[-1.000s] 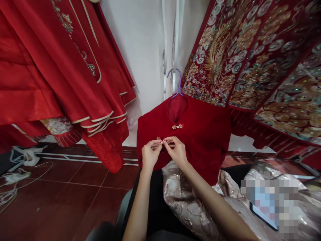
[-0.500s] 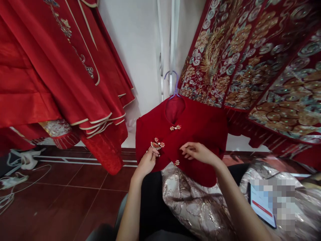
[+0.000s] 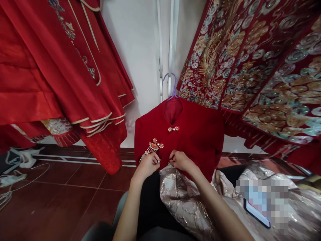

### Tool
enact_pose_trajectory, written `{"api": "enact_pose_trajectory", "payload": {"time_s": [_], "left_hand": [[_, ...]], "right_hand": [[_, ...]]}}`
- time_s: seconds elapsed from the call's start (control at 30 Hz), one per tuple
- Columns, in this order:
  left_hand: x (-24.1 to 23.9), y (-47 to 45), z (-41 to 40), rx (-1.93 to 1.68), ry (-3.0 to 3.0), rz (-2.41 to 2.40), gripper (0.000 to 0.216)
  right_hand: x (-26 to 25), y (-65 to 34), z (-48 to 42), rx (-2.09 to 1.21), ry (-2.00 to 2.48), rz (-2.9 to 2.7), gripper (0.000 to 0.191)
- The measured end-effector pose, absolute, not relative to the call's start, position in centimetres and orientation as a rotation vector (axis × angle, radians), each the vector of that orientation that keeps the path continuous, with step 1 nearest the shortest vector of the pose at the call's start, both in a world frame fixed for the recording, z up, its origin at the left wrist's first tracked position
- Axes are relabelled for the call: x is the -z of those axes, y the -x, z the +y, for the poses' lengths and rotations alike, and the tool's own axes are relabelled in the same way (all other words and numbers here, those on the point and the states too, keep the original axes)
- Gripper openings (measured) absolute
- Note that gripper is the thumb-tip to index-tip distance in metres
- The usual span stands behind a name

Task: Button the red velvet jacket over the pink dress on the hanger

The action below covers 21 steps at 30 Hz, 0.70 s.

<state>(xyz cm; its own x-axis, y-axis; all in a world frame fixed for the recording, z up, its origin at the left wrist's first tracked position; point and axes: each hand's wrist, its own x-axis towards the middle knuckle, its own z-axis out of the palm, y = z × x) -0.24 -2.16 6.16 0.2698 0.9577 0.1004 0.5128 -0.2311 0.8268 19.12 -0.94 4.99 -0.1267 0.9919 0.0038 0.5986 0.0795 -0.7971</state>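
Note:
A dark red velvet jacket (image 3: 200, 130) hangs in front of me on a purple hanger (image 3: 171, 83). It has a pearl clasp (image 3: 173, 128) below the neck opening and a fan-shaped ornament (image 3: 154, 146) lower left. My left hand (image 3: 147, 164) pinches the jacket's lower front edge just under that ornament. Close beside it, my right hand (image 3: 181, 160) pinches the same edge at a small fastener that its fingers mostly hide.
Bright red robes (image 3: 62, 73) hang at the left, embroidered dark red garments (image 3: 250, 57) at the right. Pale brocade cloth (image 3: 185, 204) lies over my lap, a phone (image 3: 257, 214) beside it. White cables (image 3: 15, 177) lie on the red tiled floor (image 3: 62, 201).
Both hands left the fan ornament and dropped to the jacket's lower edge. The right hand swung out to the right, then came back beside the left.

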Motion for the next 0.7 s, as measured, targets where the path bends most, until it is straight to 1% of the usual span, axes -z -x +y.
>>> {"api": "enact_pose_trajectory", "payload": {"time_s": [0.07,0.13,0.2,0.27,0.3,0.43,0.6,0.7], "left_hand": [[-6.4,0.3,-2.2,-0.815,-1.831,1.287,0.013],[-6.2,0.3,-2.1,-0.819,-1.781,1.235,0.013],[-5.8,0.3,-1.8,-0.814,-1.738,1.204,0.014],[-5.4,0.2,-1.7,-0.804,-1.705,1.181,0.013],[-5.2,0.1,-1.6,-0.806,-1.688,1.173,0.013],[-5.1,-0.2,-1.5,-0.828,-1.602,1.209,0.013],[-5.0,-0.7,-1.5,-0.831,-1.558,1.279,0.013],[-4.9,-0.9,-1.4,-0.874,-1.58,1.335,0.006]], "right_hand": [[-5.1,-19.5,-1.0,-0.95,1.582,-1.794,0.018],[-5.6,-20.2,-1.3,-1.099,1.563,-1.805,0.015],[-6.4,-20.9,-1.6,-1.318,1.46,-1.791,0.014],[-7.1,-21.0,-2.0,-1.445,1.32,-1.758,0.016],[-7.4,-20.9,-2.1,-1.432,1.281,-1.746,0.016],[-7.1,-19.3,-1.8,-1.139,1.355,-1.755,0.014],[-5.9,-18.0,-1.1,-1.05,1.354,-1.797,0.014],[-5.9,-17.9,-1.2,-0.976,1.353,-1.818,0.013]]}}
